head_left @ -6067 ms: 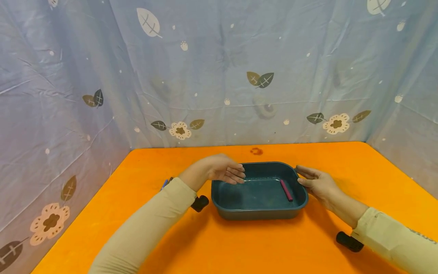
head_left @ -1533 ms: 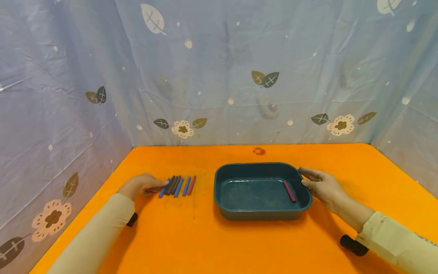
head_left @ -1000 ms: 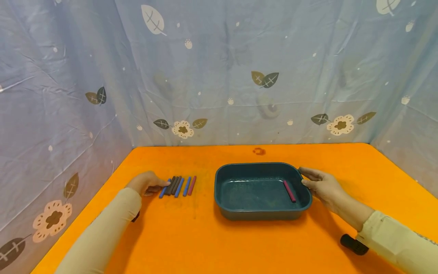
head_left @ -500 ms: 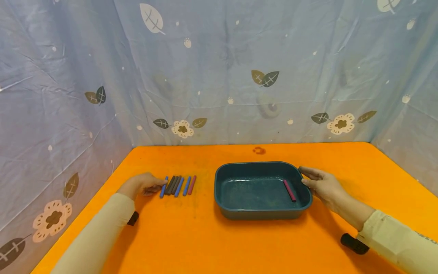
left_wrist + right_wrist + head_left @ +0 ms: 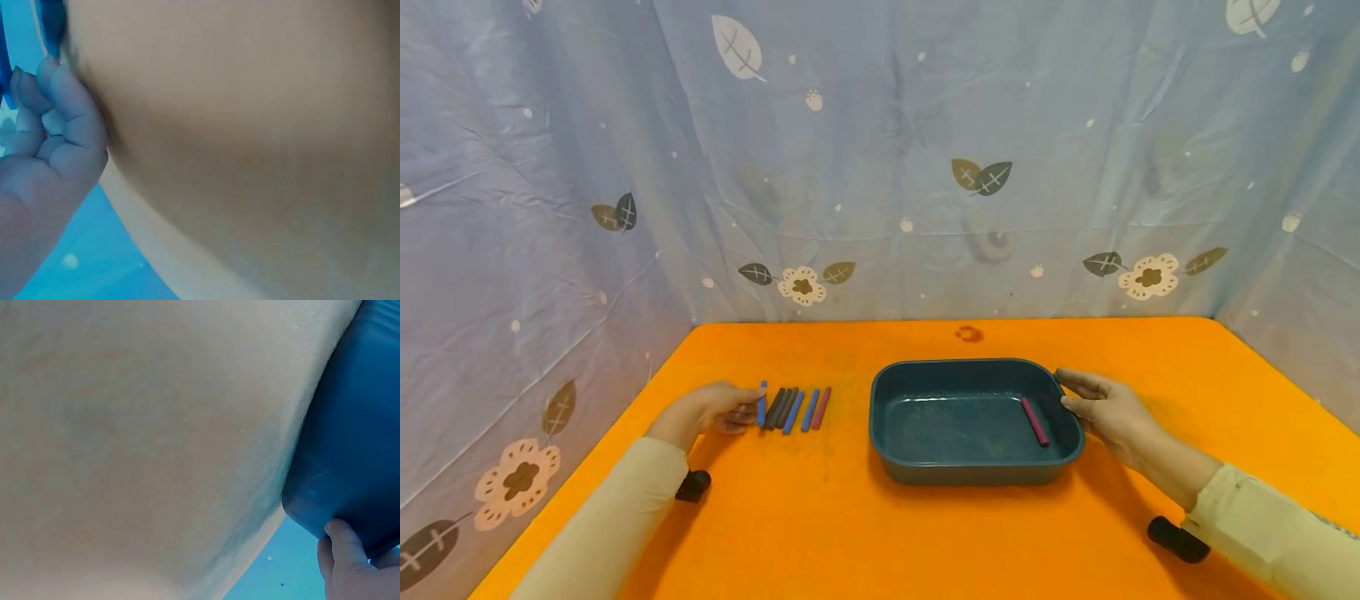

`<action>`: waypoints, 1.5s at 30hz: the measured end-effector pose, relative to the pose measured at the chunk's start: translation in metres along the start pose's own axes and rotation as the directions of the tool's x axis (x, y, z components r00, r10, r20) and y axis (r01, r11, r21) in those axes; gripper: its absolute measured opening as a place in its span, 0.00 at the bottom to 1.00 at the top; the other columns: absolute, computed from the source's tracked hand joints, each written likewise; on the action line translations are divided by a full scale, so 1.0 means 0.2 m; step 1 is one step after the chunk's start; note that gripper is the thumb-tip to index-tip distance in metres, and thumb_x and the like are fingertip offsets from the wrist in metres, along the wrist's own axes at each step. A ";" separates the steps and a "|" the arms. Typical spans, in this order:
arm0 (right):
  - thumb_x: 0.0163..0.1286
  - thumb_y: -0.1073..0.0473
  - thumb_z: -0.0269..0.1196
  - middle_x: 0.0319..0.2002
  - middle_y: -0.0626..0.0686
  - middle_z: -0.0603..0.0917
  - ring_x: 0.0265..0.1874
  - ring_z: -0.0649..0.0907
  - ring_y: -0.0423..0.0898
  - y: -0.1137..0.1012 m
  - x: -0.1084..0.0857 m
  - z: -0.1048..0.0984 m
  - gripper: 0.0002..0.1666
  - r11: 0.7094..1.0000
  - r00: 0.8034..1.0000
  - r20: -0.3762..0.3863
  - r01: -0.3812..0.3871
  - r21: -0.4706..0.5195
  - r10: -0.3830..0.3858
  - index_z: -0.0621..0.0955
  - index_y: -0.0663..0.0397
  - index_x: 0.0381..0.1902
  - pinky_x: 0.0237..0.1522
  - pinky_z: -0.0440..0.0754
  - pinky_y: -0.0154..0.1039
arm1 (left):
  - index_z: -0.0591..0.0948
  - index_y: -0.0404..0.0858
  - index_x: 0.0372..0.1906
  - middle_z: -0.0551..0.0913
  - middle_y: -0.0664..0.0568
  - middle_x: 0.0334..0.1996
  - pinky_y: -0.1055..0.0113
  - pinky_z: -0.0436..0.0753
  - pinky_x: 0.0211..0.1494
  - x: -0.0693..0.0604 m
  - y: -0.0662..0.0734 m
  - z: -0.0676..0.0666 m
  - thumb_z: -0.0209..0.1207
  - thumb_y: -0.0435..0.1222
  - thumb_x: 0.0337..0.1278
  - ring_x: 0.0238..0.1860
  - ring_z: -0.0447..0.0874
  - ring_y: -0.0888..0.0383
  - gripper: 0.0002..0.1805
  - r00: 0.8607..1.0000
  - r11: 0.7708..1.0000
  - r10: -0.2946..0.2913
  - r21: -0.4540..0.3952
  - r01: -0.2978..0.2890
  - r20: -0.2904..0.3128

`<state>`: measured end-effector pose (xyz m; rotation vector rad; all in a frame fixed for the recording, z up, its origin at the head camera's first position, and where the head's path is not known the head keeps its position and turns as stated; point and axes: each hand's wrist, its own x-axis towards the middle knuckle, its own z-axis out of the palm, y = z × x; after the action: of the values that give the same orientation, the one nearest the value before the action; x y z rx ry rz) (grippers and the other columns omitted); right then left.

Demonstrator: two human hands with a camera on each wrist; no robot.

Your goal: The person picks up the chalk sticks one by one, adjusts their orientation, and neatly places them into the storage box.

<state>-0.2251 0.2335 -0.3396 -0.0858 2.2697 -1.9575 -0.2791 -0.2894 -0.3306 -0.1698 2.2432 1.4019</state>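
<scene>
Orange tabletop (image 5: pixel 880 542) bears the tray (image 5: pixel 970 474); flowered curtains (image 5: pixel 865 133) hang behind.

A patterned curtain (image 5: pixel 850 125) is hanging behind an orange table (image 5: pixel 850 542).
From my remote end I'm seeing the blue-grey cloth covering the top and both sides of the frame. White leaf prints (image 5: pixel 737 47) are showing at upper left and upper right, a leaf pair (image 5: pixel 994 178) just right of upper centre. Cream flowers (image 5: pixel 1148 277) are appearing left of centre and at right, a peach flower (image 5: pixel 517 483) at lower left. A reddish mark (image 5: pixel 969 334) is staining the table's far edge, right of centre.
</scene>
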 end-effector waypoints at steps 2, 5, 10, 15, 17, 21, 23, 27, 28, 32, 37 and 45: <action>0.76 0.69 0.49 0.72 0.71 0.48 0.39 0.80 0.29 0.00 0.00 0.00 0.35 1.000 1.000 0.000 -0.006 0.000 0.006 0.49 0.71 0.74 0.43 0.81 0.29 | 0.74 0.43 0.27 0.73 0.54 0.24 0.67 0.80 0.39 -0.01 0.01 0.02 0.48 0.44 0.75 0.27 0.73 0.62 0.17 1.000 0.999 0.012 -0.034 -0.012 -0.006; 0.76 0.68 0.49 0.73 0.71 0.48 0.40 0.80 0.30 0.01 0.00 0.00 0.35 1.000 1.000 0.003 -0.006 0.001 0.006 0.49 0.71 0.74 0.43 0.81 0.30 | 0.77 0.44 0.28 0.74 0.55 0.24 0.69 0.80 0.38 -0.01 0.02 0.05 0.49 0.43 0.74 0.26 0.73 0.63 0.16 0.999 0.996 0.031 -0.078 -0.033 -0.022; 0.77 0.68 0.49 0.73 0.70 0.49 0.40 0.80 0.29 0.01 0.00 0.01 0.35 1.000 1.000 0.002 -0.001 -0.002 0.001 0.50 0.71 0.74 0.43 0.81 0.30 | 0.79 0.40 0.37 0.75 0.56 0.27 0.71 0.80 0.37 -0.04 0.05 0.10 0.50 0.42 0.74 0.27 0.75 0.63 0.12 0.997 0.988 0.066 -0.136 -0.071 -0.038; 0.77 0.68 0.49 0.73 0.70 0.49 0.40 0.79 0.29 0.00 0.00 0.01 0.35 1.000 1.000 0.004 -0.003 -0.006 0.003 0.49 0.71 0.74 0.43 0.81 0.29 | 0.79 0.37 0.48 0.75 0.55 0.30 0.71 0.80 0.38 -0.07 0.09 0.16 0.51 0.44 0.73 0.31 0.76 0.62 0.15 0.994 0.978 0.110 -0.175 -0.111 -0.015; 0.77 0.68 0.49 0.73 0.70 0.49 0.39 0.80 0.29 0.00 0.00 0.01 0.35 1.000 1.000 0.005 -0.003 -0.006 0.003 0.49 0.71 0.74 0.42 0.81 0.29 | 0.81 0.38 0.44 0.76 0.55 0.29 0.70 0.80 0.38 -0.08 0.11 0.19 0.51 0.44 0.73 0.31 0.76 0.62 0.14 0.993 0.975 0.119 -0.187 -0.118 -0.005; 0.77 0.68 0.49 0.73 0.70 0.49 0.39 0.80 0.29 0.00 0.00 0.01 0.35 1.000 1.000 0.002 -0.004 -0.002 0.004 0.49 0.71 0.74 0.42 0.81 0.30 | 0.79 0.42 0.32 0.76 0.55 0.26 0.70 0.79 0.37 -0.09 0.13 0.23 0.51 0.43 0.73 0.30 0.77 0.61 0.14 0.990 0.974 0.137 -0.184 -0.133 0.012; 0.77 0.68 0.49 0.73 0.70 0.49 0.40 0.79 0.29 0.00 0.00 0.01 0.35 1.000 1.000 0.003 -0.003 -0.004 0.003 0.49 0.71 0.74 0.43 0.81 0.29 | 0.77 0.43 0.27 0.76 0.55 0.25 0.71 0.79 0.36 -0.10 0.15 0.25 0.51 0.43 0.73 0.28 0.76 0.62 0.16 0.989 0.974 0.144 -0.180 -0.138 0.019; 0.77 0.68 0.49 0.73 0.70 0.49 0.39 0.79 0.29 0.00 0.00 0.01 0.35 1.000 1.000 0.001 -0.004 -0.004 0.004 0.49 0.71 0.74 0.42 0.81 0.29 | 0.75 0.44 0.23 0.73 0.55 0.21 0.71 0.76 0.33 -0.11 0.18 0.29 0.50 0.43 0.74 0.23 0.70 0.63 0.19 0.986 0.973 0.162 -0.176 -0.152 0.042; 0.77 0.68 0.49 0.73 0.70 0.49 0.39 0.79 0.30 0.00 0.00 0.01 0.35 1.000 1.000 0.001 -0.003 -0.003 0.003 0.49 0.71 0.74 0.42 0.81 0.29 | 0.75 0.43 0.23 0.73 0.54 0.21 0.71 0.75 0.31 -0.11 0.18 0.30 0.50 0.43 0.74 0.23 0.68 0.62 0.19 0.985 0.971 0.167 -0.181 -0.157 0.045; 0.76 0.69 0.49 0.73 0.71 0.48 0.39 0.80 0.30 0.00 0.00 0.01 0.35 1.000 1.000 0.001 0.003 0.006 -0.003 0.49 0.71 0.74 0.41 0.81 0.29 | 0.75 0.41 0.25 0.72 0.53 0.22 0.72 0.75 0.32 -0.12 0.22 0.34 0.49 0.41 0.74 0.23 0.66 0.62 0.17 0.986 0.963 0.164 -0.224 -0.153 0.033; 0.76 0.69 0.50 0.73 0.71 0.48 0.38 0.80 0.31 0.01 0.00 0.01 0.35 1.000 1.000 -0.003 0.004 0.019 -0.004 0.49 0.72 0.74 0.41 0.81 0.29 | 0.77 0.31 0.40 0.75 0.48 0.32 0.69 0.81 0.41 -0.11 0.26 0.40 0.49 0.38 0.74 0.31 0.74 0.59 0.13 0.989 0.957 0.147 -0.253 -0.142 0.000; 0.76 0.69 0.50 0.72 0.72 0.48 0.36 0.80 0.33 0.02 0.00 0.00 0.35 1.000 1.000 -0.007 0.012 0.018 -0.012 0.49 0.72 0.73 0.39 0.81 0.29 | 0.66 0.20 0.60 0.67 0.28 0.60 0.57 0.77 0.59 -0.10 0.33 0.46 0.49 0.38 0.74 0.45 0.76 0.53 0.24 0.985 0.965 0.172 -0.205 -0.165 0.019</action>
<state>-0.2246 0.2342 -0.3432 -0.0910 2.2604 -1.9867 -0.2531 -0.1804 -0.2999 -0.0198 2.1236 1.7099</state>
